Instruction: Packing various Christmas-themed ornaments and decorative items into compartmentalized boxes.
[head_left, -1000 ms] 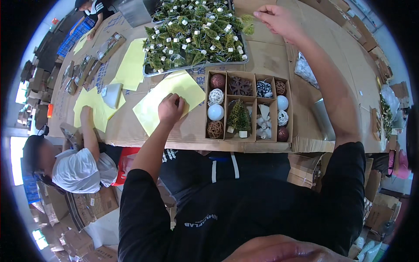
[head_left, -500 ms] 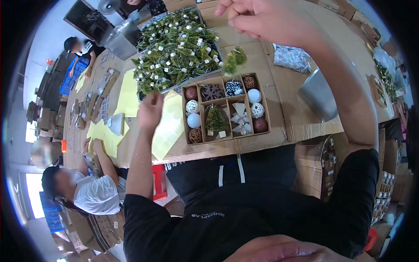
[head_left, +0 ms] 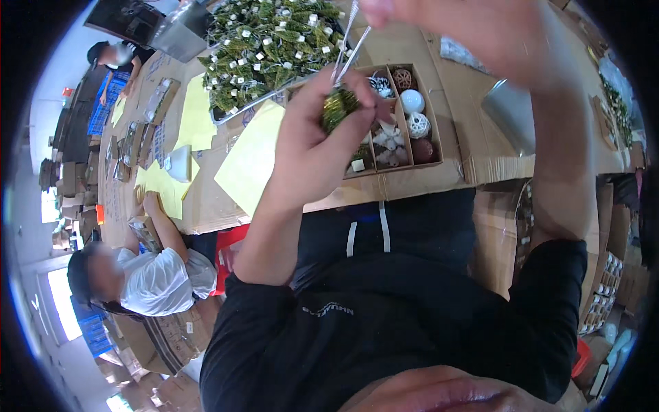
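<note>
My left hand (head_left: 322, 141) is raised close to the camera and pinches a small green and gold sprig ornament (head_left: 338, 106). Thin silvery strings (head_left: 348, 44) run up from the sprig to my right hand (head_left: 473, 34), which holds their upper ends near the top edge. Behind the hands a compartmented cardboard box (head_left: 412, 165) lies on the table, with white balls, a brown woven ball, a white star shape and a dark ball in its cells. My left hand hides part of the box.
A tray of green sprigs with white tags (head_left: 268, 48) sits behind the box. Yellow paper sheets (head_left: 244, 161) lie on the cardboard-covered table (head_left: 480, 154). A grey metal container (head_left: 511, 113) stands to the right. A person in a white shirt (head_left: 147, 275) works at the left; another person (head_left: 113, 55) sits farther back.
My left hand rose from the yellow sheet on the table to meet my right hand. The sprig now hangs between both hands, close to the camera.
</note>
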### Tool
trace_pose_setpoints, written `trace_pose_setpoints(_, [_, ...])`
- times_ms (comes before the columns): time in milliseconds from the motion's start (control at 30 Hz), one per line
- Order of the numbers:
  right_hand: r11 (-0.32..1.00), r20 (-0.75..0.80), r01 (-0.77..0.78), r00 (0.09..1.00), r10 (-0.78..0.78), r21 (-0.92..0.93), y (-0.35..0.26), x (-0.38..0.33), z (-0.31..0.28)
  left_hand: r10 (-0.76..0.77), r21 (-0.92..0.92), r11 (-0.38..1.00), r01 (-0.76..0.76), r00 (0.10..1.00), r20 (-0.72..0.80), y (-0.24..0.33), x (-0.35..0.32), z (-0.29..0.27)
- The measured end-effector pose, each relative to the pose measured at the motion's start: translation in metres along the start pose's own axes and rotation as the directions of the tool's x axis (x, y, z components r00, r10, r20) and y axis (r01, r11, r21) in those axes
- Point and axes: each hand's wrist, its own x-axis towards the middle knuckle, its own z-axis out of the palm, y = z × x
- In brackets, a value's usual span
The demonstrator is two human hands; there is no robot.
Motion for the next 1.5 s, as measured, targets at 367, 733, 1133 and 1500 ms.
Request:
trace_pose_setpoints(367, [0.953, -0.592, 0.154, 0.754, -0.284, -0.261, 0.044, -0.083, 0.172, -0.329, -0.431, 0.881, 0.192, 0.905, -0.270, -0.011, -0.032, -0.001])
trace_pose_setpoints(733, [0.997, -0.415, 0.072, 0.908, -0.060, 0.014, 0.026, -0.112, 0.183, -0.051, 0.260, 0.963, 0.074, 0.995, -0.091, -0.001, -0.034, -0.022])
trace_pose_setpoints(1133, [-0.150, 0.471, -0.447, 0.824, 0.314, 0.882, 0.019, -0.101, 0.172, -0.016, 0.602, 0.267, -0.752, 0.622, 0.783, 0.020, -0.016, -0.044])
trace_pose_setpoints(1500, [-0.167, 0.456, -0.430, 0.760, 0.463, 0.887, 0.013, -0.082, 0.171, -0.201, 0.742, 0.162, -0.651, 0.714, 0.670, 0.021, 0.001, -0.051])
